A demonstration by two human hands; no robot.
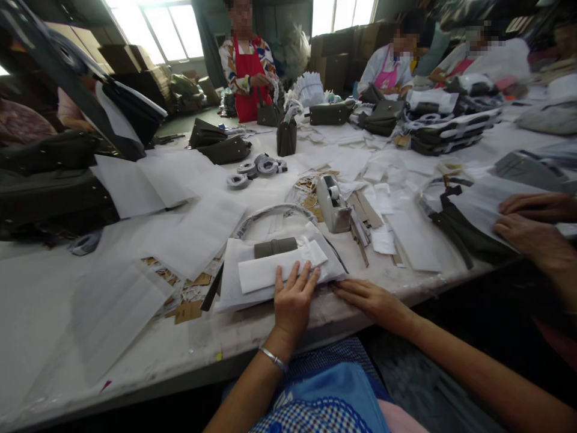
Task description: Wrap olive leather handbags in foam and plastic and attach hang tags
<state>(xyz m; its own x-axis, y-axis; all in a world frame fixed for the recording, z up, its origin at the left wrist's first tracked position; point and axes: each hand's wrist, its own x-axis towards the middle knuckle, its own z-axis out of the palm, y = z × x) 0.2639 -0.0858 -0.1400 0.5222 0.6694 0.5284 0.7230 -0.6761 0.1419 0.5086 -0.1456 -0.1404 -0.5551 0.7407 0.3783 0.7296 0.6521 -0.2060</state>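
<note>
The left grip (293, 294) lies open, its spread fingers flat on a folded white strip (259, 272) on top of the handbag (234, 276); the right grip (374, 300) has its fingers extended at the bag's near right corner, by the edge of the desk (180, 355), and whether it pinches anything I cannot tell. Just beyond the left grip, a dark olive roll (274, 247) shows through the white wrapping, and the plastic-wrapped handle (274, 210) arches behind it. Left of that grip, white sheets (193, 234) overlap cardboard tags (186, 311). Beyond the right grip stands a tape dispenser (334, 207); to its right, a co-worker's hands (536, 225) rest on a white sheet over another handbag (469, 225). Farther out from the left grip are coiled wrapped straps (259, 168), then a small upright bag (286, 139), and past them a person in a red apron (247, 78) holds a wrapped strap.
</note>
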